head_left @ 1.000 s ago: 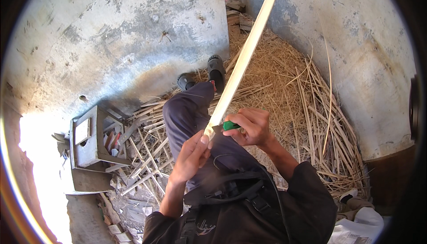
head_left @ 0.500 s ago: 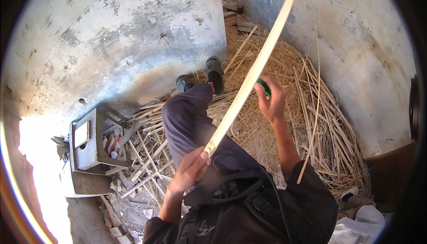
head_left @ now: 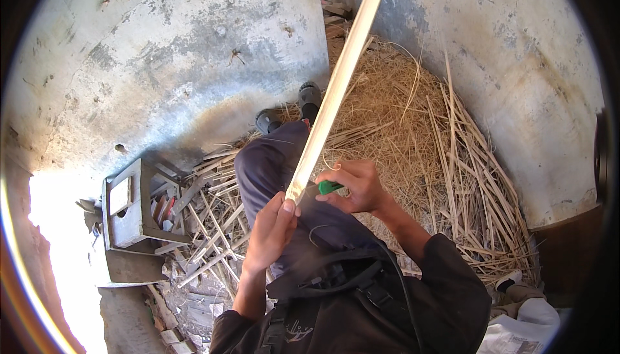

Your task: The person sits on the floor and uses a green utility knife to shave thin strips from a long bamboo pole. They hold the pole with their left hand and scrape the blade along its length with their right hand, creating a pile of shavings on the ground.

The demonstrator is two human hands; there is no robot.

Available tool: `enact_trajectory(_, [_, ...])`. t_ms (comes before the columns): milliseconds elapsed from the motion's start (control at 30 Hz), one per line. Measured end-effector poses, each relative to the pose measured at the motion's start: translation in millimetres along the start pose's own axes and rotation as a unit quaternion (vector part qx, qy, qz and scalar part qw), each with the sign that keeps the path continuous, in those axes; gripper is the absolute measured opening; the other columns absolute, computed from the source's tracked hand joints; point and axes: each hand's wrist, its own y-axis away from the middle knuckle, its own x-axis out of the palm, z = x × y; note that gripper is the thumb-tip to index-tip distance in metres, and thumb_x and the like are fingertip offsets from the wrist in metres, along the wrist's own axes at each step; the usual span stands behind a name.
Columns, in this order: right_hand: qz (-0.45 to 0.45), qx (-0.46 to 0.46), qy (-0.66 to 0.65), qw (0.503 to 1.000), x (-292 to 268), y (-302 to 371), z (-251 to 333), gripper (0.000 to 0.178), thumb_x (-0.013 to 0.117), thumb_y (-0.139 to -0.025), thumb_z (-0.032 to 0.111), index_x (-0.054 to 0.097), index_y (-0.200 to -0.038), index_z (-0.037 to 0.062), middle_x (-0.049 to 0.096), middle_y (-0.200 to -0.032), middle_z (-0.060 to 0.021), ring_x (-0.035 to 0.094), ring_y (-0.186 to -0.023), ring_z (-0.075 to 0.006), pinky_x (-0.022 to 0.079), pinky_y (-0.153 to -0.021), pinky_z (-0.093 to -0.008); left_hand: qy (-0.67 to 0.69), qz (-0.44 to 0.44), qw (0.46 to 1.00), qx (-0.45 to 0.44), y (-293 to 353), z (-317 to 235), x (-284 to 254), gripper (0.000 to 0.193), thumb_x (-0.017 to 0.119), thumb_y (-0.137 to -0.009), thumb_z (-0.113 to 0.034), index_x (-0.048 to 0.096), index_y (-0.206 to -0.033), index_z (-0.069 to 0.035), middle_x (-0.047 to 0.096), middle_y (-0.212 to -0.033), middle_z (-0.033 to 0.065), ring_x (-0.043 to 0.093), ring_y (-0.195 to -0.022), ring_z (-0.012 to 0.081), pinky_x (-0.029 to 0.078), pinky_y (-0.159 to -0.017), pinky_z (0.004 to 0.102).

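My left hand (head_left: pixel 268 234) pinches the lower end of a long, pale strip of split wood or cane (head_left: pixel 336 89) between thumb and fingers. From there the strip slants up and away over my legs, its far end beyond the top of the picture. My right hand (head_left: pixel 360 186) is closed around a green-handled knife (head_left: pixel 329 187), close to the strip's right edge, just above the left hand. The blade is thin and hard to make out; I cannot tell whether it touches the strip. A fine curl of shaving (head_left: pixel 330 165) shows beside the right fingers.
Shavings (head_left: pixel 381 96) heap on the floor ahead, with long split strips (head_left: pixel 484 192) along the right wall. More strips (head_left: pixel 216 238) lie crisscrossed at left, beside a wooden box (head_left: pixel 127 209). My legs (head_left: pixel 268 167) stretch ahead toward a stained wall (head_left: pixel 194 44).
My right hand has come left and nearer with the knife, up to the strip beside my left hand. The strip's far end has swung left. A thin sliver by my right arm has dropped away.
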Motion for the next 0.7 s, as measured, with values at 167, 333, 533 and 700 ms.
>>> enact_trajectory(167, [-0.025, 0.006, -0.02, 0.999, 1.9, -4.2, 10.7, 0.028, 0.088, -0.085, 0.028, 0.074, -0.1, 0.0085, 0.072, -0.083, -0.0038, 0.072, -0.068, -0.0221, 0.055, -0.06, -0.0342, -0.029, -0.017, 0.999, 0.021, -1.8, -3.4, 3.3, 0.033, 0.049, -0.116, -0.033, 0.059, -0.099, -0.007, 0.047, -0.071, -0.0055, 0.039, -0.059, 0.0014, 0.03, -0.052, 0.0209])
enact_trajectory(333, [-0.056, 0.037, 0.0, 0.998, -3.0, -8.4, 14.0, 0.03, 0.087, -0.087, 0.028, 0.075, -0.105, 0.0072, 0.073, -0.084, -0.0052, 0.073, -0.069, -0.0218, 0.056, -0.06, -0.0334, -0.08, -0.017, 0.995, 0.047, -1.8, 0.2, 4.7, 0.034, 0.049, -0.116, -0.031, 0.06, -0.097, -0.005, 0.05, -0.071, -0.0038, 0.042, -0.063, 0.0035, 0.035, -0.057, 0.0233])
enact_trajectory(533, [-0.068, 0.063, -0.004, 0.996, -9.4, -10.1, 10.5, 0.032, 0.086, -0.089, 0.028, 0.076, -0.111, 0.0071, 0.075, -0.085, -0.007, 0.074, -0.071, -0.0205, 0.056, -0.06, -0.0328, -0.112, -0.018, 0.991, 0.065, -0.8, 1.7, 3.9, 0.034, 0.049, -0.116, -0.03, 0.06, -0.097, -0.004, 0.051, -0.071, -0.003, 0.043, -0.064, 0.005, 0.037, -0.059, 0.0252])
enact_trajectory(700, [-0.091, 0.068, -0.007, 0.993, -15.6, -12.6, 5.6, 0.033, 0.084, -0.09, 0.027, 0.077, -0.115, 0.0065, 0.077, -0.089, -0.0087, 0.076, -0.073, -0.0205, 0.059, -0.063, -0.0318, -0.129, -0.006, 0.986, 0.109, -3.5, 9.0, 3.8, 0.034, 0.045, -0.117, -0.032, 0.057, -0.098, -0.007, 0.046, -0.067, -0.0065, 0.036, -0.054, 0.0007, 0.028, -0.049, 0.0209])
